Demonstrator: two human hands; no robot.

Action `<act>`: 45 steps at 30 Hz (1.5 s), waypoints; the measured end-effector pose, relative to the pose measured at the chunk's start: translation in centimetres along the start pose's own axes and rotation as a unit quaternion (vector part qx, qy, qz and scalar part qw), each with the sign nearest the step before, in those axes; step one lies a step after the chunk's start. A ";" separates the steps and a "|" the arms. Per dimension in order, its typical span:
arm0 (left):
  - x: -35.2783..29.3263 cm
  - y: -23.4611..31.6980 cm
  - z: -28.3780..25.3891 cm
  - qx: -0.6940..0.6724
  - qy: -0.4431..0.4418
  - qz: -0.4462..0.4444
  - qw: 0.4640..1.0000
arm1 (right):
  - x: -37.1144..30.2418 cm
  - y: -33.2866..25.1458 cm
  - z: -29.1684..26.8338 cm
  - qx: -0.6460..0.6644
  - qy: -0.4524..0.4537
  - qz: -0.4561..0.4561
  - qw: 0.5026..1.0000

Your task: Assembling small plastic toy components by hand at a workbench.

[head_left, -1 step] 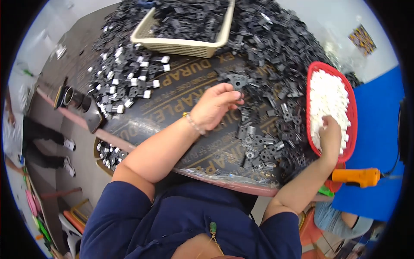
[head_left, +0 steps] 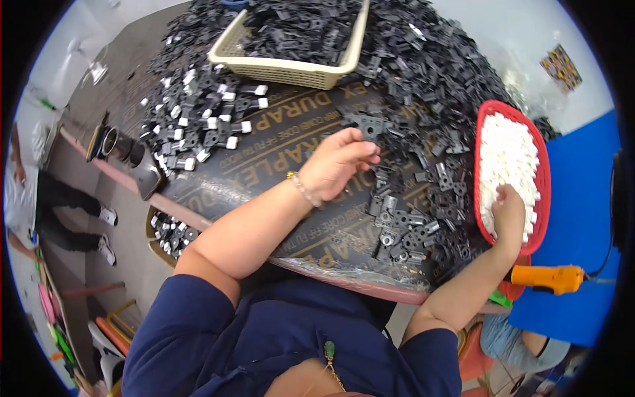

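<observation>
My left hand point(head_left: 334, 165) is raised over the middle of the table, its thumb and fingers closed on a black plastic bracket point(head_left: 370, 126) with a round hole. My right hand point(head_left: 508, 215) reaches into a red plastic basket point(head_left: 481, 149) filled with small white blocks point(head_left: 508, 149). Its fingers are bent down among the blocks; whether one is pinched there is too small to tell. Loose black brackets point(head_left: 403, 228) lie between my two hands.
Far off, a cream basket point(head_left: 284, 68) of black parts stands amid a large pile. Black parts with white ends point(head_left: 211, 122) are heaped at left. An orange power screwdriver point(head_left: 548, 278) lies beside the red basket. A dark stand point(head_left: 142, 165) is at the left edge.
The whole view has shifted slightly down and to the right. Both hands keep about the same places, the left with the black bracket and the right in the red basket.
</observation>
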State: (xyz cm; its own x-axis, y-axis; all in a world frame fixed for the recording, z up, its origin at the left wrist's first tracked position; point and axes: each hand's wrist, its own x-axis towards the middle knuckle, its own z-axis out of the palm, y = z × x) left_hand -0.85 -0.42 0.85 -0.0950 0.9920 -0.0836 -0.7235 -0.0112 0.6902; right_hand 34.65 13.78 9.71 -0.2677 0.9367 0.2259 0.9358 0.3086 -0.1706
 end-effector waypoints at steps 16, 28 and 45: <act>-0.9 0.5 0.8 0.001 0.062 0.060 0.996 | -3.0 -16.7 5.5 0.569 -0.161 -0.039 0.806; -1.2 0.0 1.6 0.127 0.061 0.089 0.986 | -3.6 -18.2 8.3 0.752 -0.262 0.035 0.604; -2.0 1.0 2.0 -0.035 -0.135 -0.100 0.985 | -3.6 -18.3 8.5 0.727 -0.258 -0.186 0.609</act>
State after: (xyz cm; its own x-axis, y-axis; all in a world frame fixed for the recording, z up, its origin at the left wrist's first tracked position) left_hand 0.00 -2.18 3.19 0.2327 0.9725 -0.0121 -0.7561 0.1888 0.6267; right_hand 16.51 6.21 3.86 -0.7862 0.5692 0.2405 -0.3024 -0.0149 -0.9531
